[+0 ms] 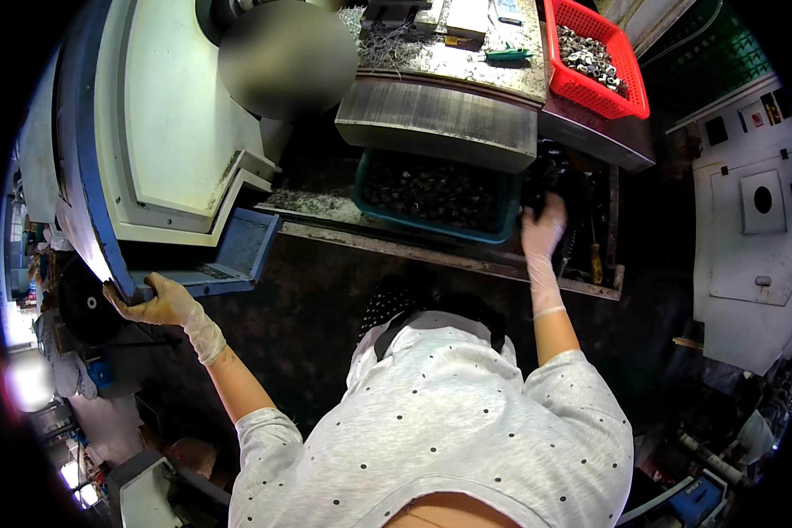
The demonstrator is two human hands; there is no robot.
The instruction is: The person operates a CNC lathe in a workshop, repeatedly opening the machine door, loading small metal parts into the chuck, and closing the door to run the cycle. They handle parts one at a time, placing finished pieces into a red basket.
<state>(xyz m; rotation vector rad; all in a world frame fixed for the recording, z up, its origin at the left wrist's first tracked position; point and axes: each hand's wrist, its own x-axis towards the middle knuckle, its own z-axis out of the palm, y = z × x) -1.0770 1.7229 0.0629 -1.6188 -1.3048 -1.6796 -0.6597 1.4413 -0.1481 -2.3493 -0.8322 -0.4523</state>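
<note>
My left fingers [136, 310] gripped the blue-edged panel [99, 194] at its lower corner. Right fingers [554, 207], thin translucent glove [546, 238], at dark clutter [551, 165] near the metal tray [414, 253]'s right edge; couldn't tell if pinching. Teal plastic basket [431, 228], small metal bits [431, 191] inside, just left.

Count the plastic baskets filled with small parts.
2: the red basket at upper right and the teal basket just left of the right hand, partly blocked by a metal ledge. Others may be hidden in shadow.
</note>
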